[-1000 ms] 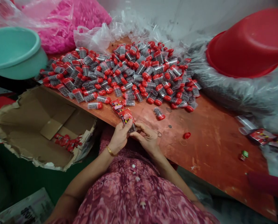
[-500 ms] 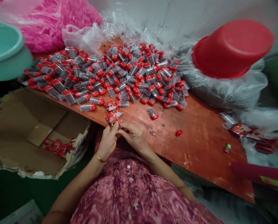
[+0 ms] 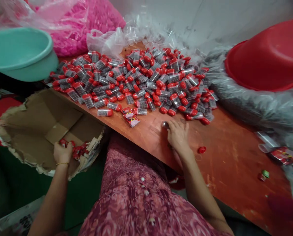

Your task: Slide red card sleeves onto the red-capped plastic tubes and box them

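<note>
My left hand (image 3: 62,152) is low inside the torn cardboard box (image 3: 35,108), fingers closed on what looks like a red printed packet, mostly hidden by the hand. Several small red packets (image 3: 80,150) lie beside it on the box floor. My right hand (image 3: 178,135) rests on the orange-red table (image 3: 148,137), fingers curled over a clear plastic tube (image 3: 164,124). Only one end of that tube shows. Left of this hand, printed red packets (image 3: 131,117) lie near the table edge, in front of a heap of clear tubes with red caps (image 3: 134,78).
A turquoise basin (image 3: 38,62) stands at the left, before a plastic bag of pink pieces (image 3: 72,29). At the right, a red bucket (image 3: 266,59) lies tilted on a bulging clear bag (image 3: 247,108). A red cap (image 3: 201,149) and a small green-and-red piece (image 3: 264,175) lie on the table.
My hands have parted from the red packet held between them at the table edge. The left went down into the box; the right moved right onto a tube. The view shifted left.
</note>
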A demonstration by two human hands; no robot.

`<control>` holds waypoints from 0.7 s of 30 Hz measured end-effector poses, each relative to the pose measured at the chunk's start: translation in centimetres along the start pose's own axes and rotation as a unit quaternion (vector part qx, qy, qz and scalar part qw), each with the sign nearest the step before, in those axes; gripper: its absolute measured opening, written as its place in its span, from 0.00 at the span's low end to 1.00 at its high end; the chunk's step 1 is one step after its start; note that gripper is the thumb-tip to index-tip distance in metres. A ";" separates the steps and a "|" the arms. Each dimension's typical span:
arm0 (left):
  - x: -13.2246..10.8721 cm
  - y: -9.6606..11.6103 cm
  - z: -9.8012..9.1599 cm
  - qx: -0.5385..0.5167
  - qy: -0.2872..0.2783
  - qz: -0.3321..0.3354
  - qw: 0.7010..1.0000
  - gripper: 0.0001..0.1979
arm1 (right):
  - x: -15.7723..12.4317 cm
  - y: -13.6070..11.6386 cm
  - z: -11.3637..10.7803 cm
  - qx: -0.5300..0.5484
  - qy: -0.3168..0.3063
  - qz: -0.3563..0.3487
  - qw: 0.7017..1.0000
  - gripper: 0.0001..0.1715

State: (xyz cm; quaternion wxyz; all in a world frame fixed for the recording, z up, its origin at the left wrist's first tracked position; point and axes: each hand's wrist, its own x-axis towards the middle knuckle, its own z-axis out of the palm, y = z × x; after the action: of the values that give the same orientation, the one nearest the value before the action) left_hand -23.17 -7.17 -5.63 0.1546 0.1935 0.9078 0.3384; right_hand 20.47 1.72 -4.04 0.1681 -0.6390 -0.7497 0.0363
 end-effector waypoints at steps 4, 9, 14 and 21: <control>-3.7 3.7 2.4 0.033 -0.031 0.324 0.945 0.19 | -2.3 0.0 0.6 0.074 -0.019 -0.106 0.991 0.32; -8.8 11.1 7.7 0.072 -0.174 0.576 0.795 0.28 | -3.1 -1.0 0.1 0.100 0.099 -0.090 0.986 0.22; -9.8 14.7 10.4 0.128 -0.179 0.608 0.763 0.20 | -2.6 -2.6 -0.5 0.125 0.141 -0.107 0.976 0.12; -9.8 15.8 10.4 0.135 -0.174 0.631 0.744 0.14 | -2.7 -4.8 -0.2 0.172 0.123 -0.114 0.971 0.13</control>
State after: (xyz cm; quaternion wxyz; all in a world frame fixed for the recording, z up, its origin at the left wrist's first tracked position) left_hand -6.44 5.14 -1.03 0.0335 0.7969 0.5714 0.1933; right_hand 16.36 -1.77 -3.15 0.3697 -0.5101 -0.7738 0.0663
